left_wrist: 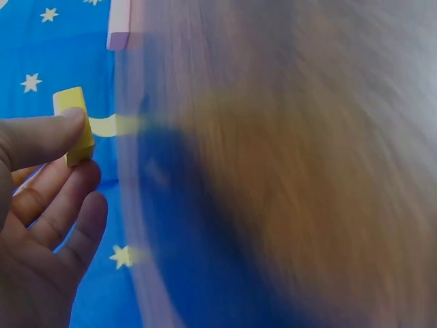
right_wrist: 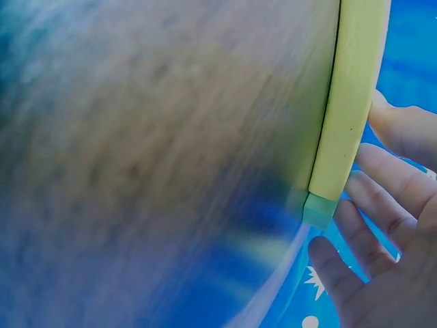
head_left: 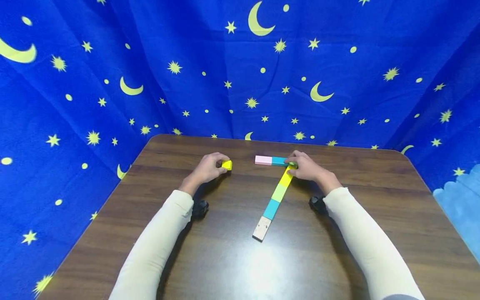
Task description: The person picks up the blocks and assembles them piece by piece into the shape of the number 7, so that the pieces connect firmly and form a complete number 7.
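Observation:
My left hand [head_left: 208,167] pinches a small yellow block [head_left: 227,165] between thumb and fingers, apart from the other blocks. In the left wrist view, the thumb lies across this block [left_wrist: 74,113]. At the upper end of a slanting row, my right hand [head_left: 305,166] holds the end of another yellow block [head_left: 286,177] with thumb and fingertips. Below that block come a light green block [head_left: 279,193], a teal block [head_left: 271,209] and a bare wooden block [head_left: 262,228]. A pink block [head_left: 263,160] and a teal block [head_left: 279,161] reach leftward; the right fingers partly hide the corner.
All the blocks lie on a brown wooden table [head_left: 225,258]. Behind it hangs a blue curtain [head_left: 210,50] with yellow moons and stars. Black wrist cameras [head_left: 200,209] sit under both sleeves. Much of the tabletop is blurred in the wrist views.

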### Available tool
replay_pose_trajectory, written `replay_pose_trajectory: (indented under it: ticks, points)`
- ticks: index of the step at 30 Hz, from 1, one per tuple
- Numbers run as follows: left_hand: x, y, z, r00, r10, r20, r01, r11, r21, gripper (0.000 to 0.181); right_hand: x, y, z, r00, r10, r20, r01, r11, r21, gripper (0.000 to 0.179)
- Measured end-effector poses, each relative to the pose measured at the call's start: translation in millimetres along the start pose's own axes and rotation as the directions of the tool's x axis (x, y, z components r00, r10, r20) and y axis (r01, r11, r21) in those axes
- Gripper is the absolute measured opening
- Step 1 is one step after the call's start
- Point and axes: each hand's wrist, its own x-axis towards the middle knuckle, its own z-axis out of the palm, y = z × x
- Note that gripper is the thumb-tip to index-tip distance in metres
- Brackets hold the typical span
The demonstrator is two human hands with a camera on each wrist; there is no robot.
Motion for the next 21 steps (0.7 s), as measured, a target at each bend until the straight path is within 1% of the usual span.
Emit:
replay_pose_trajectory:
  ticks: [2, 4, 7, 10, 13, 16, 21]
  points:
    - [10.7, 1.9, 7.4, 1.000, -0.012, -0.005, 0.012, 1.000, -0.009, 0.034, -0.9, 1, 0, 1.000, 0.004, -0.007, -0.004, 1.000, 0.003, 0.042]
    - [20.3, 3.1, 15.3, 0.999, -0.037, -0.006, 0.036, 0.999, -0.020, 0.034, -1.0, 2, 0, 1.000, 0.006, -0.009, -0.006, 1.000, 0.006, 0.042]
    - [30.9, 3.9, 27.9, 0.997, -0.079, -0.022, 0.079, 0.996, -0.031, 0.035, -0.4, 2, 1, 1.000, 0.001, -0.002, -0.001, 1.000, 0.005, 0.043]
    - [38.1, 5.2, 39.3, 0.987, -0.148, -0.054, 0.144, 0.987, -0.077, 0.035, 0.5, 1, 2, 1.000, -0.005, 0.000, 0.005, 1.000, -0.001, 0.043]
    - [43.6, 8.9, 46.9, 0.975, -0.207, -0.085, 0.195, 0.973, -0.126, 0.036, 0.1, 0, 1, 1.000, -0.001, -0.006, 0.001, 1.000, 0.001, 0.042]
    - [48.0, 12.9, 51.5, 0.970, -0.222, -0.101, 0.207, 0.968, -0.142, 0.037, -0.6, 0, 0, 1.000, 0.003, -0.010, -0.003, 1.000, 0.003, 0.042]
    - [52.5, 16.6, 55.9, 0.968, -0.225, -0.113, 0.209, 0.968, -0.141, 0.037, -1.5, 0, 1, 1.000, 0.010, -0.004, -0.010, 1.000, 0.008, 0.042]
